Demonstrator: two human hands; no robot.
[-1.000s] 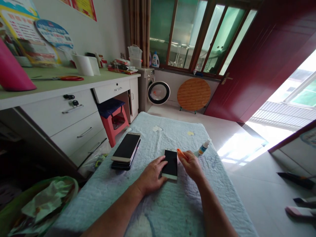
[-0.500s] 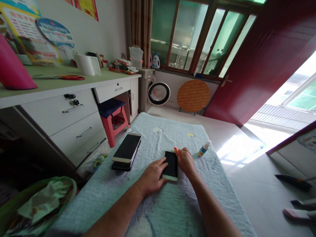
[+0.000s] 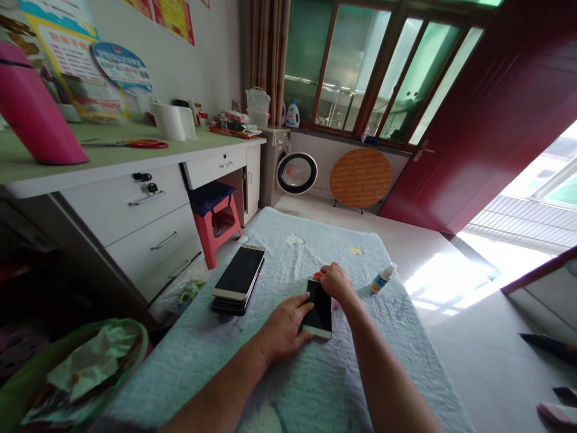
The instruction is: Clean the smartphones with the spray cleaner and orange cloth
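Observation:
A white-framed smartphone (image 3: 320,313) with a dark screen lies face up on the pale blue quilted cover (image 3: 297,388). My left hand (image 3: 287,322) grips its left side, fingertips over the screen edge and thumb by the bottom corner. At the phone's top end, my right hand (image 3: 337,281) is closed on a small orange cloth (image 3: 318,275), most of which the fingers hide. Left of my hands sits a stack of several phones (image 3: 241,273), a gold-framed one on top. A small spray bottle (image 3: 383,278) with a blue and orange label stands to the right.
On the left is a desk (image 3: 126,219) with drawers, bearing a pink bottle (image 3: 42,108), red-handled scissors (image 3: 146,144) and a paper roll (image 3: 174,122). A pink stool (image 3: 219,225) stands beneath. A green waste bin (image 3: 135,361) is at lower left.
My right hand and the orange cloth have shifted slightly left across the phone's top end. The left hand keeps its hold. The whole view has moved a little.

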